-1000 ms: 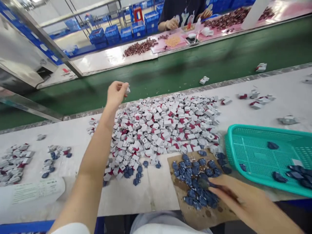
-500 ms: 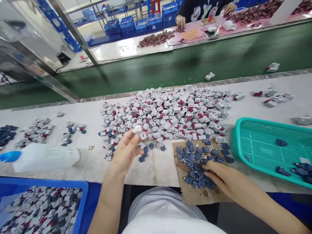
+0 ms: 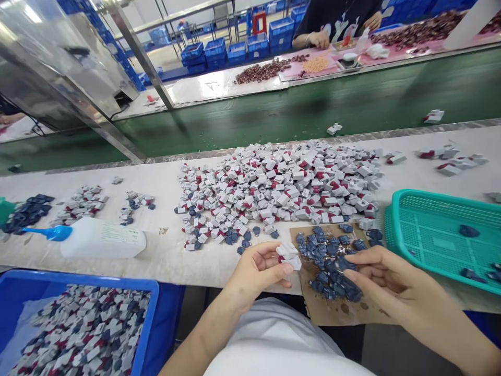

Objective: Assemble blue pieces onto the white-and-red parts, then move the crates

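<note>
The left hand [image 3: 258, 270] is pinching a grey-and-maroon plastic piece [image 3: 288, 255]; the right hand [image 3: 393, 279] is pinching a dark blue piece [image 3: 344, 263] above the cardboard sheet [image 3: 329, 315], not touching the first. Mixed pieces [image 3: 94, 329] are already lying in the blue bin [image 3: 155, 308]; a large heap [image 3: 282, 183] is apparently remaining on the table [image 3: 195, 269].

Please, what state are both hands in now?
Left hand: closed, holding a small blocky white-and-maroon piece.
Right hand: closed, holding a small dark-blue irregular piece.

White-and-maroon piece [image 3: 288, 253], navy parts [image 3: 340, 286], dark-spotted brown cardboard [image 3: 323, 312]; teal basket [image 3: 396, 224], blue bin [image 3: 153, 303]
</note>
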`<state>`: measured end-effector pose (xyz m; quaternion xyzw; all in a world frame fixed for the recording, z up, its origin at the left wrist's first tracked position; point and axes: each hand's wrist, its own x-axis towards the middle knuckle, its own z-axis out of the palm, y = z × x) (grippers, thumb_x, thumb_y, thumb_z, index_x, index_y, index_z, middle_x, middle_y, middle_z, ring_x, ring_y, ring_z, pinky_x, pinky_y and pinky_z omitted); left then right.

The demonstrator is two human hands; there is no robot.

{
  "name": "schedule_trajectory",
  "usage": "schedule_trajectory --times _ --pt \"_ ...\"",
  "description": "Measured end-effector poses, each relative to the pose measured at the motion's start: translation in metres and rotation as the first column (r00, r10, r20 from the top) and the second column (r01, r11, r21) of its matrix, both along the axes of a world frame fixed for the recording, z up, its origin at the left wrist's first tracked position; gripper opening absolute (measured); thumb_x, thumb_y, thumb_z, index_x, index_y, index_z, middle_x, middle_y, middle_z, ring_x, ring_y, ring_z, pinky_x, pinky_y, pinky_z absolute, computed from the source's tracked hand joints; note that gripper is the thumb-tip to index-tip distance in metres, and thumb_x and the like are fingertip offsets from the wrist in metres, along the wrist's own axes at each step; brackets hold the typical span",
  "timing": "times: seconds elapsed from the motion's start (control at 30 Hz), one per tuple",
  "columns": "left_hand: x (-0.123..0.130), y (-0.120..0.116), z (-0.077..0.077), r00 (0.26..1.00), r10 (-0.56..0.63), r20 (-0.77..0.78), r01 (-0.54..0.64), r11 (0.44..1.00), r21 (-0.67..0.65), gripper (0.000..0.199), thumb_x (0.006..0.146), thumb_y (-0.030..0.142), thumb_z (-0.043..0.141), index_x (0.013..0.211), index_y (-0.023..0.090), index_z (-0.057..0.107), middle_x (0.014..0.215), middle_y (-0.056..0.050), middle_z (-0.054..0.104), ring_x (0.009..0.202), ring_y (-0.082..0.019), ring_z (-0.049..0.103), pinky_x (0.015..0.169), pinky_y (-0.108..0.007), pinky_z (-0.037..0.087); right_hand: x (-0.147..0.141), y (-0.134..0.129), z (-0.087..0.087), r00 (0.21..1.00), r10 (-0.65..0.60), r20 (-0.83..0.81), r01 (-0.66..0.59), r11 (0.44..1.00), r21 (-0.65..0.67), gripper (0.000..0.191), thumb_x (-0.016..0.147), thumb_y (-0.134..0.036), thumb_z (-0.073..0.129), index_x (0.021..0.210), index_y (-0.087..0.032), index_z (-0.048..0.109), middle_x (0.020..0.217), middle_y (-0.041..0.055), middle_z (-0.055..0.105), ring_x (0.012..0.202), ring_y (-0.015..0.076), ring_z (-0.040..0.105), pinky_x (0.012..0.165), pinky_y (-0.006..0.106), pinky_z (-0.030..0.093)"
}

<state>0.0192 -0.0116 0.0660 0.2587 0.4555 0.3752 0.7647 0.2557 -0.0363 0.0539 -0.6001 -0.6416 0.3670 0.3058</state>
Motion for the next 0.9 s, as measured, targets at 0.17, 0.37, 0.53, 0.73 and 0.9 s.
schedule_trajectory --times 0.17,0.37,0.53,0.73,0.9 --pt "0.004 -0.002 0.009 0.998 -0.044 0.037 0.042 0.998 0.055 0.041 0.061 0.028 0.084 0.095 0.014 0.066 0.089 -0.007 0.070 0.076 -0.014 0.061 0.048 -0.016 0.052 -0.039 -0.008 0.028 0.966 -0.084 -0.243 0.092 0.996 0.020 0.026 0.080 -0.046 0.066 0.085 -0.021 0.059 0.078 0.0028 0.060 0.065 0.0134 0.060 0.048 0.016 0.049" --pt "0.003 -0.003 0.011 0.996 -0.058 0.062 0.054 0.996 0.065 0.036 0.061 0.024 0.083 0.091 0.014 0.065 0.083 -0.005 0.070 0.068 -0.011 0.061 0.048 -0.016 0.052 -0.047 -0.001 0.027 0.967 0.062 -0.249 -0.028 0.990 0.136 0.015 0.083 -0.034 0.064 0.086 -0.021 0.060 0.075 0.0011 0.062 0.054 0.0097 0.058 0.047 0.014 0.050" --pt "0.002 -0.003 0.011 0.998 -0.065 0.022 0.062 0.994 0.091 0.036 0.061 0.026 0.084 0.091 0.015 0.066 0.081 -0.003 0.069 0.066 -0.009 0.060 0.052 -0.017 0.053 -0.049 -0.001 0.025 0.971 0.087 -0.223 -0.059 0.990 0.131 0.015 0.083 -0.034 0.064 0.085 -0.020 0.060 0.077 0.0026 0.065 0.059 0.0125 0.063 0.048 0.014 0.051" --pt "0.004 -0.006 0.006 0.999 -0.035 0.033 0.029 0.985 0.169 0.035 0.054 0.020 0.087 0.081 0.014 0.066 0.073 0.000 0.069 0.068 -0.008 0.062 0.064 -0.017 0.052 -0.041 0.001 0.014 0.908 0.209 -0.362 -0.262 0.960 -0.103 0.016 0.088 -0.035 0.058 0.090 -0.020 0.055 0.062 -0.0029 0.053 0.044 0.0078 0.050 0.041 0.015 0.042" --pt "0.006 -0.008 -0.001 1.000 -0.003 0.000 0.003 0.994 0.112 0.036 0.055 0.024 0.087 0.079 0.014 0.062 0.073 0.000 0.067 0.069 -0.007 0.061 0.066 -0.016 0.050 -0.048 0.009 0.005 0.880 0.225 -0.419 -0.327 0.926 -0.188 0.021 0.091 -0.039 0.054 0.087 -0.018 0.053 0.050 -0.0057 0.047 0.036 0.0064 0.044 0.036 0.015 0.033"
